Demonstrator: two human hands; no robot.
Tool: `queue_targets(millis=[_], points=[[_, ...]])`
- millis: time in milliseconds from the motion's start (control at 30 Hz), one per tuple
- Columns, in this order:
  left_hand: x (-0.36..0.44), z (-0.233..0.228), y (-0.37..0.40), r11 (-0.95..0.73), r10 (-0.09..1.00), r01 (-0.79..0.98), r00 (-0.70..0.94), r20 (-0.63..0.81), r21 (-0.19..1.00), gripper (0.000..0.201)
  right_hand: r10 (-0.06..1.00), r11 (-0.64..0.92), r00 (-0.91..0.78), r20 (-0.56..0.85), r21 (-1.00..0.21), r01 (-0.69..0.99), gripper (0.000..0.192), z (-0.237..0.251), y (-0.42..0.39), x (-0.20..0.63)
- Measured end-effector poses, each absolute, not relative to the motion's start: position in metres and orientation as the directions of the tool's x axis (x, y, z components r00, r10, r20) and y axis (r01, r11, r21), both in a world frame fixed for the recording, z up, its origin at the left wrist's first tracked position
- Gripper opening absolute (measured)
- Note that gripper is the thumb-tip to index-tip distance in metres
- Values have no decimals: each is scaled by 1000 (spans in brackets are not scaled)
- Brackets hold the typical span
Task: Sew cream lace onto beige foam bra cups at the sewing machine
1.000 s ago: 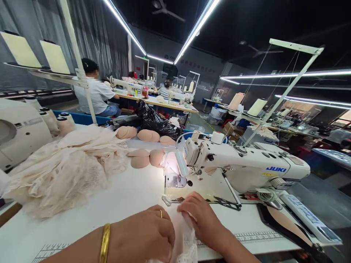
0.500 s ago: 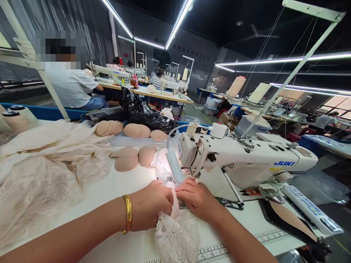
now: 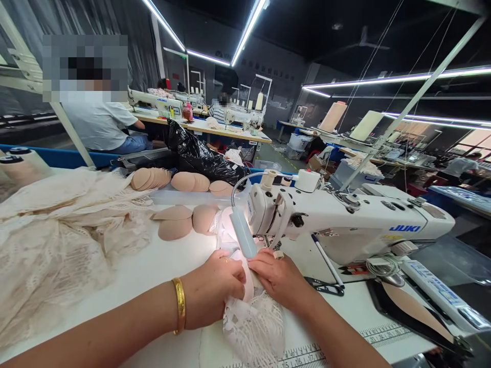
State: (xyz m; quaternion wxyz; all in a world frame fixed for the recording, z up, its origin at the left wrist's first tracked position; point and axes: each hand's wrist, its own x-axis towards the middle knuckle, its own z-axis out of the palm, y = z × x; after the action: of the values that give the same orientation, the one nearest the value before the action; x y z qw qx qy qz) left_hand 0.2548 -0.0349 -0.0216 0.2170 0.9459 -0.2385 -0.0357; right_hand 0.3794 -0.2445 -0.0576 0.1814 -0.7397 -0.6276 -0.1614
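Our left hand (image 3: 215, 294) and right hand (image 3: 278, 278) pinch the lace piece (image 3: 253, 322) between them; it runs straight ahead to the sewing machine needle (image 3: 268, 240).

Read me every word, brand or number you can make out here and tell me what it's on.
"JUKI": blue letters on the arm of the white sewing machine.
Ruler scale printed on the table edge: numbers too small to read.
Wall signs in the background: too blurred to read.
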Motion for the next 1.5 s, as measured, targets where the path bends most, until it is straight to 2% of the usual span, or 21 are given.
queue_targets(millis=[100,267,467,567,900,1000,1100,1200,1500], points=[[254,-23,-31,-766,-482,-456,874,65,452,21,867,-134,170,469,-110,985,30,-57,-245,378],[253,-23,-27,-738,-504,-490,858,104,464,15,865,-131,172,471,-118,984,30,-56,-245,376],[257,-20,-24,-718,-538,-538,832,137,443,21,869,-148,183,461,-111,983,30,-56,-245,376],[260,-19,-21,-703,-549,-555,821,155,444,15,869,-159,193,456,-112,981,31,-56,-245,376],[275,-12,-8,-712,-526,-522,840,136,469,13,858,-194,221,463,-105,975,31,-61,-246,380],[274,-11,-8,-709,-552,-564,818,164,424,15,866,-114,172,470,-148,982,35,-56,-248,378],[270,-10,-12,-741,-587,-596,799,131,309,26,891,-28,109,441,-186,982,34,-49,-250,375],[266,-9,-16,-770,-596,-602,797,102,212,33,906,-44,117,406,-184,982,35,-45,-251,373],[275,-8,-15,-814,-561,-561,827,48,152,35,888,-131,192,418,-170,977,30,-54,-254,381]])
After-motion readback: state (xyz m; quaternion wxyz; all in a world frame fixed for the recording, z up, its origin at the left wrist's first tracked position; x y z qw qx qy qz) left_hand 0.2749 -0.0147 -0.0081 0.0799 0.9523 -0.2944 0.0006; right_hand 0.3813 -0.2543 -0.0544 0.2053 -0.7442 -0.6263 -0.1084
